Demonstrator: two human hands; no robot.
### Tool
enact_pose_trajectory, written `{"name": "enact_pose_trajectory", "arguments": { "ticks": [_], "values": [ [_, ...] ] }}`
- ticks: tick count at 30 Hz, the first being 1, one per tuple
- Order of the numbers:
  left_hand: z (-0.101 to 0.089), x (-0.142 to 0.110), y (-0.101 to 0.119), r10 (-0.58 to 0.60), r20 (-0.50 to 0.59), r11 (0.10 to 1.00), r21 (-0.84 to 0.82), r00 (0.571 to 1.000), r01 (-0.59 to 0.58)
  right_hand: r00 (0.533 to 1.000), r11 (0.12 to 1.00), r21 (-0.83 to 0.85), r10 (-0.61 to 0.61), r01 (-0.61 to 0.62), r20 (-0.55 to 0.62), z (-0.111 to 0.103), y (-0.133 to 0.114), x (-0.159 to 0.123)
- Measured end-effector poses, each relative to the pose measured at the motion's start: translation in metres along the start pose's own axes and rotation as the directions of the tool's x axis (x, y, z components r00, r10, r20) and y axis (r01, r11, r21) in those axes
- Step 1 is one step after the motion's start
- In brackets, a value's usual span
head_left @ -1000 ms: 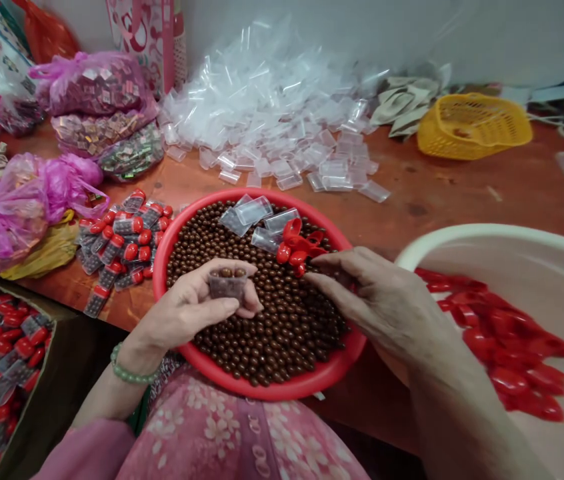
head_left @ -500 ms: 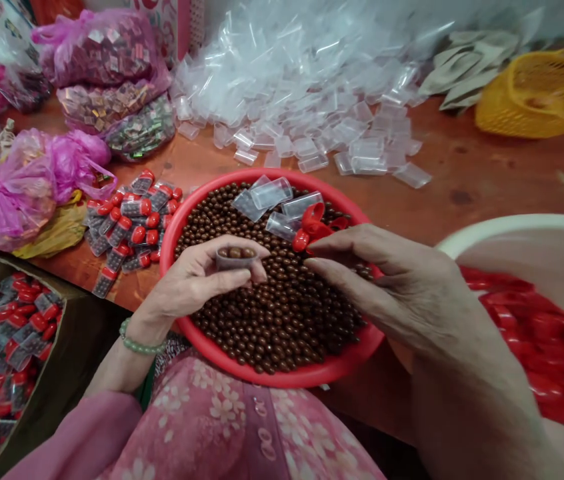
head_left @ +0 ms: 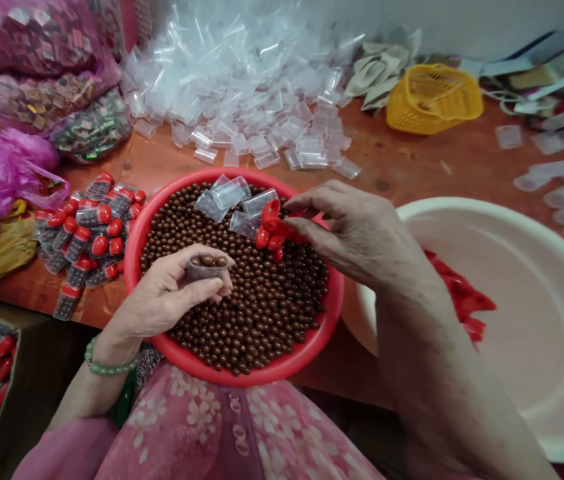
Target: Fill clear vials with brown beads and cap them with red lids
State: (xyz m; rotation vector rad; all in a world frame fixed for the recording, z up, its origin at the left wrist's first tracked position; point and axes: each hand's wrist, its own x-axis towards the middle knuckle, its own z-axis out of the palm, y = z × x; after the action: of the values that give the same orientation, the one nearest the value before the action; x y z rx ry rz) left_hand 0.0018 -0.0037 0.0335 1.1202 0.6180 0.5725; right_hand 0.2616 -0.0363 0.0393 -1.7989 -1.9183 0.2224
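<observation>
My left hand [head_left: 177, 290] is wrapped around a clear plastic container [head_left: 209, 271], mouth upward, with brown balls at its opening. It is held over the near left part of a red basin [head_left: 333, 327] full of shiny brown balls [head_left: 242, 320]. At the basin's far right, my right hand [head_left: 347, 230] has its thumb and fingers closed on one of the red plastic caps [head_left: 271, 233]; part of that cap is hidden by the fingers. Beside the caps, several empty clear containers [head_left: 232, 193] lie on the balls.
Filled red-capped containers [head_left: 95, 223] are heaped left of the basin, with more in a cardboard box [head_left: 25, 340]. A large pile of clear containers [head_left: 262, 100] lies behind. A white basin [head_left: 527, 320] with red caps, a yellow basket [head_left: 432, 100] and pink bags [head_left: 12, 160] stand around.
The view has swung right, bringing more of the white basin into sight. My right thumb and fingers have closed on a red cap. My left hand still holds the filled container upright.
</observation>
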Motion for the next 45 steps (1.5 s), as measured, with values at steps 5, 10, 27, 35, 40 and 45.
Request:
{"name": "enact_pose_trajectory", "arguments": {
  "ticks": [5, 10, 27, 35, 40, 45],
  "values": [
    [0.005, 0.006, -0.002, -0.010, 0.011, 0.997, -0.078, 1.000, 0.011, 0.970, 0.996, -0.086, 0.040, -0.020, 0.238, 0.002, 0.001, 0.005],
    [0.004, 0.011, -0.006, -0.058, 0.061, 0.971, -0.227, 0.996, 0.071, 0.966, 0.986, -0.159, 0.081, -0.042, 0.245, 0.020, -0.001, 0.007],
    [-0.004, 0.013, -0.017, -0.056, 0.054, 0.978, -0.199, 0.997, 0.066, 0.946, 0.681, 0.664, 0.291, -0.309, 0.141, 0.028, -0.040, -0.010],
    [-0.003, 0.005, -0.020, -0.107, 0.098, 0.956, -0.264, 0.989, 0.130, 0.986, 0.847, 0.505, 0.135, -0.166, 0.098, 0.021, -0.054, -0.007],
    [-0.006, 0.004, -0.019, -0.127, 0.228, 0.948, -0.257, 0.965, 0.185, 0.908, 0.865, 0.501, -0.224, 0.018, 0.353, 0.005, -0.070, 0.007],
    [-0.010, 0.007, -0.021, -0.175, 0.330, 0.930, -0.254, 0.928, 0.266, 0.810, 0.890, 0.455, -0.287, 0.029, 0.511, 0.006, -0.065, 0.024]
  ]
}}
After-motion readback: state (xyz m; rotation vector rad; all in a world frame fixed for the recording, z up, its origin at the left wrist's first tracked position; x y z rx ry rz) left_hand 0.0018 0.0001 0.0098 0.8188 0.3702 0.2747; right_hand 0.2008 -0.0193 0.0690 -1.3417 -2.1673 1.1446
